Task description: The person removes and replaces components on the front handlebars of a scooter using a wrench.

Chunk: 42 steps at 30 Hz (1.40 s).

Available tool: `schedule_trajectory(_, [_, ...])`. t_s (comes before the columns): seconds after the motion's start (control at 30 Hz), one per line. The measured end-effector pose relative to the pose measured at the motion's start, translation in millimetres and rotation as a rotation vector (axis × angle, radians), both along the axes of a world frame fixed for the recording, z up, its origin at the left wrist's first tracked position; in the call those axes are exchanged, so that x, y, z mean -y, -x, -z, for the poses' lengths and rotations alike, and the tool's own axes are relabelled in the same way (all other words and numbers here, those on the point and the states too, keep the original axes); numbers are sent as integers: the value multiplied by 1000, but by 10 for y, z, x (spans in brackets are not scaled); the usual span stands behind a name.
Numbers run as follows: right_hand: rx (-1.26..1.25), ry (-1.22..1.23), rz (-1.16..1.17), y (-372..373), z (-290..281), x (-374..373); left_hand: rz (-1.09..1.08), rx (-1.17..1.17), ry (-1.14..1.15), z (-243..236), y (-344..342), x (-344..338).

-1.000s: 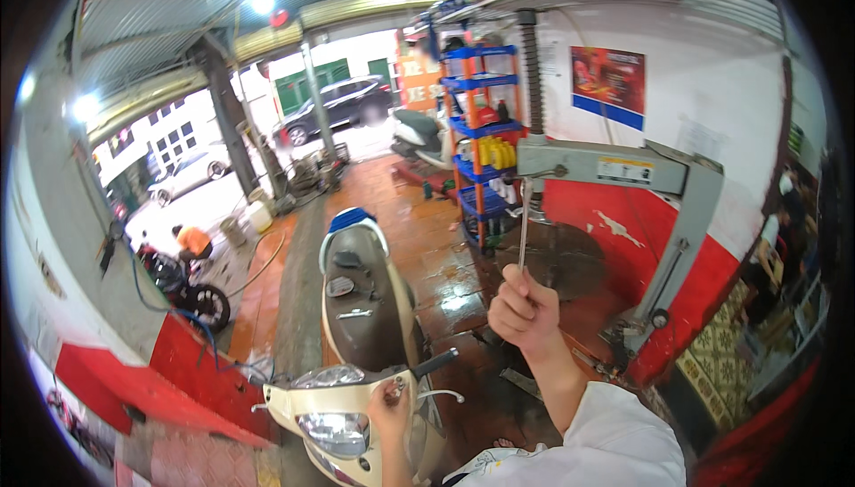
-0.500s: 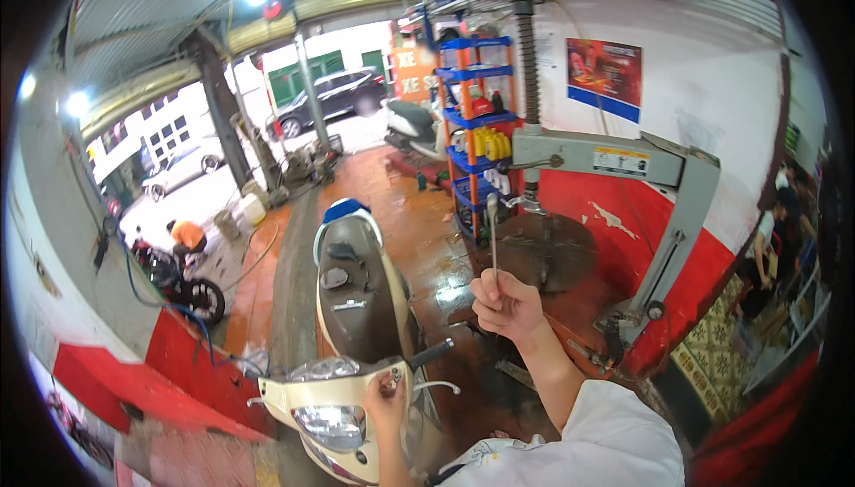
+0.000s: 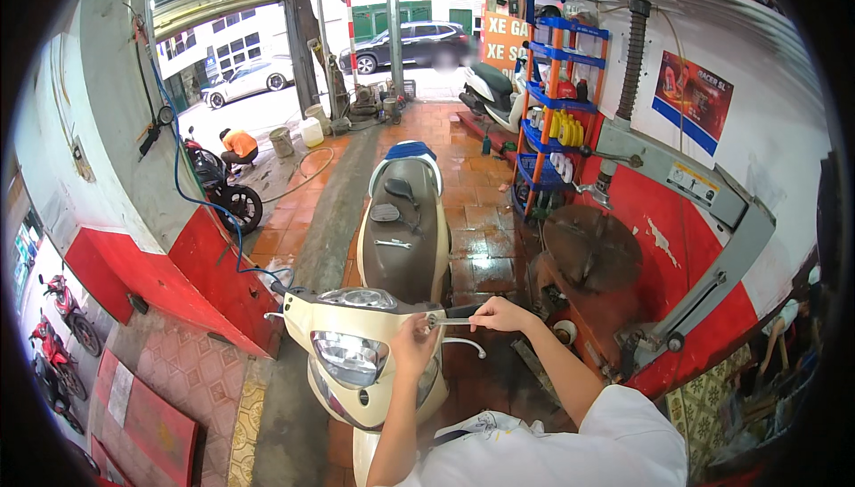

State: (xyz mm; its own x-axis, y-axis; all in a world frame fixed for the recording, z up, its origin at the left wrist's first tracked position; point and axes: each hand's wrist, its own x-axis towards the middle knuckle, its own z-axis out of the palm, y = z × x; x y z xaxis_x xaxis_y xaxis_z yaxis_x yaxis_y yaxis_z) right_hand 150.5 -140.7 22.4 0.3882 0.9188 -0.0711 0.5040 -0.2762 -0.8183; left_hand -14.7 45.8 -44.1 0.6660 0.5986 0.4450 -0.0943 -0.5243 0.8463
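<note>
A cream scooter [image 3: 312, 319] stands in front of me, its headlight facing my side. My right hand [image 3: 501, 316] is closed around one end of a metal wrench [image 3: 456, 320], held level above the brake lever [image 3: 466, 342]. The wrench's other end meets the fingers of my left hand [image 3: 415, 346] at the handlebar cover. Those fingers are curled together; what they pinch there is too small to make out. On the brown seat [image 3: 398, 269] lie a second wrench [image 3: 392, 243] and two dark, mirror-like parts, one of them a rounded mirror [image 3: 385, 212].
A grey tyre machine [image 3: 663, 166] with a round turntable [image 3: 590, 248] stands at right, beside a blue-and-orange shelf [image 3: 543, 135] of bottles. At left, a blue hose [image 3: 189, 188] hangs along a pillar. A person in orange [image 3: 239, 144] crouches near a dark motorcycle [image 3: 233, 204].
My right hand has lowered the wrench from upright in the air to level at the handlebar, meeting my left hand. The view has shifted, so the scooter appears farther right.
</note>
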Motion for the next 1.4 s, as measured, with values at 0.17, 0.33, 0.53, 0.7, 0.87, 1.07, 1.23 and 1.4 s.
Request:
schedule_trajectory(0.17, [-123,176,-16,-153,-11,-38,16,53,-21,-7,-1,1])
schedule_trajectory(0.33, [-124,226,-46,-232,16,-54,16,36,-48,-8,-6,10])
schedule_trajectory(0.53, [-69,66,34,438,4,23,60,34,-80,-32,31,-45])
schedule_trajectory(0.7, [353,-17,-155,1003,-234,37,105,45,-199,-172,99,-59])
schedule_trajectory(0.87, [604,221,-477,1024,-398,-206,117,25,-242,-203,129,-52])
schedule_trajectory(1.07, [778,211,-783,977,-663,-722,193,-97,-228,-126,139,-94])
schedule_trajectory(1.23, [424,-10,-910,933,-657,-1580,390,287,704,1067,32,-312])
schedule_trajectory(1.4, [423,117,-754,579,-490,-1801,119,-25,181,-43,24,-26])
